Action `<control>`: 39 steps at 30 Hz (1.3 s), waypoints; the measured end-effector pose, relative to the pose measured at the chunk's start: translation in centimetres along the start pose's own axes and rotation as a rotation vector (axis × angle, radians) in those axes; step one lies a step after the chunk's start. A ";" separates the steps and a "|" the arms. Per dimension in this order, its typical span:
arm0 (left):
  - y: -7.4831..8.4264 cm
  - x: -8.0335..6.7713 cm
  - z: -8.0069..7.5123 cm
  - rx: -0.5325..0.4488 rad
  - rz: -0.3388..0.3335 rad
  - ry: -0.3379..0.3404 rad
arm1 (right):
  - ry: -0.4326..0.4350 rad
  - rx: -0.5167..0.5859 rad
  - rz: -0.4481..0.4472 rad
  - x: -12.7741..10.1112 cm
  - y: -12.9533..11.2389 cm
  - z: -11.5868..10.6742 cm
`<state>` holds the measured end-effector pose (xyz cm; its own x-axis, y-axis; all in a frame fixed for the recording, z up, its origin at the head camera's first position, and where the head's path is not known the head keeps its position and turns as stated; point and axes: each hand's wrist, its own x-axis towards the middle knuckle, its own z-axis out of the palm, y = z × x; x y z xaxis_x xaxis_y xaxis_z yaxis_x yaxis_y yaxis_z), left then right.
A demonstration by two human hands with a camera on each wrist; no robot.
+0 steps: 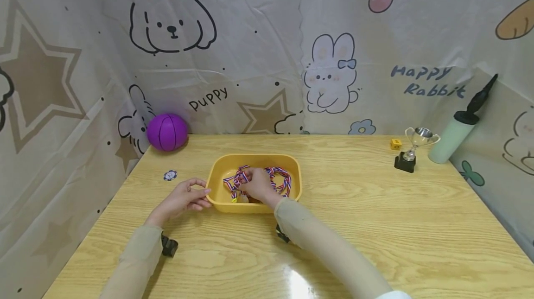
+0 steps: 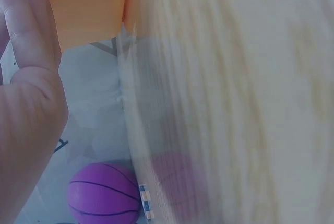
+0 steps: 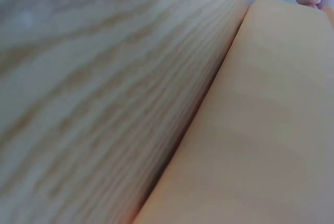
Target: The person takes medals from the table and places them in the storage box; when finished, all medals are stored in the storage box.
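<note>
Two hands work at a yellow tray (image 1: 217, 169) in the middle of the table (image 1: 375, 225). Inside it, the right hand (image 1: 258, 185) pinches the striped ribbons (image 1: 279, 176) heaped in the tray. At the tray's left rim, the left hand (image 1: 183, 197) has curled fingers gripping the edge. Farther off, a purple ball (image 1: 167, 131) sits at the back left corner, a chip (image 1: 169, 175) lies nearer the tray, and a small trophy (image 1: 410, 153), a die (image 1: 395, 143) and a pump (image 1: 456, 130) stand at the back right.
</note>
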<state>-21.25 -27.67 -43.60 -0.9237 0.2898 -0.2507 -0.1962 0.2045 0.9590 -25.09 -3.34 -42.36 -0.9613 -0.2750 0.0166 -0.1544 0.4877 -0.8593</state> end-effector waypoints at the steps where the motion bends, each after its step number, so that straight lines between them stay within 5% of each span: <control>1: 0.0 0.0 0.0 0.001 -0.002 0.001 | 0.005 -0.009 0.003 0.0 0.0 0.0; 15: 0.1 0.2 0.1 0.002 -0.015 0.015 | 0.054 -0.115 0.016 -0.2 -0.4 -0.4; 26: 0.2 0.2 -0.1 0.002 -0.017 0.014 | 0.016 -0.009 0.049 0.0 -0.1 -2.4; 39: 0.7 0.9 0.5 0.046 0.006 0.020 | 0.024 0.181 -0.023 -2.1 1.5 -10.5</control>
<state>-22.00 -26.78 -43.26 -0.9314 0.2724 -0.2415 -0.1754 0.2455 0.9534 -25.72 6.69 -38.35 -0.9635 -0.2633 0.0474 -0.1346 0.3242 -0.9364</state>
